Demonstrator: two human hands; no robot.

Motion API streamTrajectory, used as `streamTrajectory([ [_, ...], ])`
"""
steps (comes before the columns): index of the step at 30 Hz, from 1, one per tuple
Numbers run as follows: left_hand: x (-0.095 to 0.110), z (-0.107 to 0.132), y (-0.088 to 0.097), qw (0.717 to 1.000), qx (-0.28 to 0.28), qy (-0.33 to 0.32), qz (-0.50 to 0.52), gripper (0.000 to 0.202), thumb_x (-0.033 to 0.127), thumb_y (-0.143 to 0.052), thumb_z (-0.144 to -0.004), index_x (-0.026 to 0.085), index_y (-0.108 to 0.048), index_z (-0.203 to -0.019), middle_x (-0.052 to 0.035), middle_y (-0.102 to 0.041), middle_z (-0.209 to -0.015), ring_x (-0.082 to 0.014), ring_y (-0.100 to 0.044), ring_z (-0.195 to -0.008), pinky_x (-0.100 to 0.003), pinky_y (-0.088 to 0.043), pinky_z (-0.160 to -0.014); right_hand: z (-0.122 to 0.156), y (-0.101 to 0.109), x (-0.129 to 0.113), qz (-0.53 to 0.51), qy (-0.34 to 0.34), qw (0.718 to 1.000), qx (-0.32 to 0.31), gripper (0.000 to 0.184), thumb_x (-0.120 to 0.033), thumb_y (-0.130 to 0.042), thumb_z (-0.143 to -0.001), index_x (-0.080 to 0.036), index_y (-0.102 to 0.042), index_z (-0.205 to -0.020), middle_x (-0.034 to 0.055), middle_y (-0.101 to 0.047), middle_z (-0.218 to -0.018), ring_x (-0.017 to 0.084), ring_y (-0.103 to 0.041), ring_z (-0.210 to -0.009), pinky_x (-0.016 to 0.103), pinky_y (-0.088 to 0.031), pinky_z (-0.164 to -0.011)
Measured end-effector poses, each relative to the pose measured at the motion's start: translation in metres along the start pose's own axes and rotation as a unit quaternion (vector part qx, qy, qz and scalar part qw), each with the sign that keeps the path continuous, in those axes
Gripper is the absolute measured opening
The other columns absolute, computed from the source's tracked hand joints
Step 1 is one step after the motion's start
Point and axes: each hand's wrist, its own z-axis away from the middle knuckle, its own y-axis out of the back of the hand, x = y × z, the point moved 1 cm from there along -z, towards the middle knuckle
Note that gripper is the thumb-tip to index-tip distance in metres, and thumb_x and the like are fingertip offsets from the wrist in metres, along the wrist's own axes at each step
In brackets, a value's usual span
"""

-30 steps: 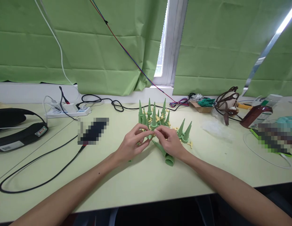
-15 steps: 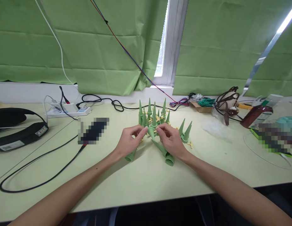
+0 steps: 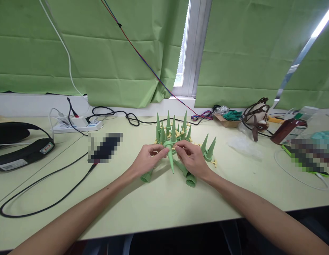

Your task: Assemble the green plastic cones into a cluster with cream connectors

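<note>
My left hand point(image 3: 148, 158) is closed, pinching a green plastic watering spike point(image 3: 171, 161) near its wide end; the tip points down toward me. My right hand point(image 3: 192, 157) is closed at the spike's right side, fingertips on a small yellow valve point(image 3: 173, 148) that they partly hide. One green spike point(image 3: 146, 176) lies below my left hand, and another point(image 3: 190, 180) lies below my right, open ends toward me. Behind my hands, several spikes point(image 3: 174, 129) stand upright among small yellow valves. Two more spikes point(image 3: 211, 150) stand to the right, with a loose yellow valve point(image 3: 214, 163) nearby.
A blurred-out dark device point(image 3: 104, 148) with a black cable lies at left, near a power strip point(image 3: 76, 124) and a black headset-like item point(image 3: 26, 154). To the right are a clear plastic bag point(image 3: 245, 147), a cardboard box point(image 3: 228, 121) and a dark red bottle point(image 3: 289, 131).
The held spike has turned, so its tip now points more steeply down and its collar is raised. My left hand has shifted slightly; my right hand stays nearly in place.
</note>
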Motion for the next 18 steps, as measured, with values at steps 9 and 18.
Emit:
streamTrajectory([
  [9, -0.0021, 0.0011, -0.0017, 0.998, 0.034, -0.049, -0.014, 0.030, 0.044, -0.071, -0.080, 0.016, -0.063, -0.089, 0.0014, -0.053, -0.073, -0.0112, -0.050, -0.067, -0.023, -0.046, -0.059, -0.0003, 0.0009, -0.0018, 0.009, 0.006, 1.000, -0.005, 0.023, -0.034, -0.050, -0.098, -0.019, -0.058, -0.081, -0.0036, -0.045, -0.059, 0.010, -0.038, -0.050, 0.024, -0.032, -0.048],
  [18, -0.0085, 0.0068, -0.0035, 0.957, 0.066, -0.238, -0.154, 0.014, 0.025, -0.065, -0.087, 0.019, -0.057, -0.097, 0.0023, -0.056, -0.075, -0.0080, -0.045, -0.060, -0.020, -0.040, -0.053, -0.0006, 0.0002, -0.0046, 0.025, 0.013, 1.000, -0.010, 0.025, -0.033, -0.050, -0.097, -0.018, -0.058, -0.079, -0.0030, -0.047, -0.059, 0.010, -0.041, -0.052, 0.024, -0.034, -0.050],
])
